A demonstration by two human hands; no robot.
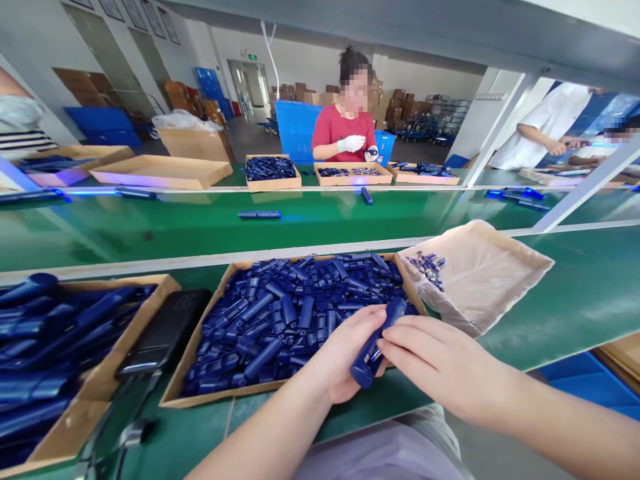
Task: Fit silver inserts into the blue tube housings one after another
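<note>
left hand: grips blue tube | right hand: fingertips against it | parts tray: beside

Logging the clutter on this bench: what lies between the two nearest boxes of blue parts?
A flat black device lies on the green table between the left box and the right box; the head view shows it.

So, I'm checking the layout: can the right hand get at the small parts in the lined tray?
Likely yes: the lined tray is open, near the right hand, and the small parts lie exposed, though that hand touches the blue casing.
</note>
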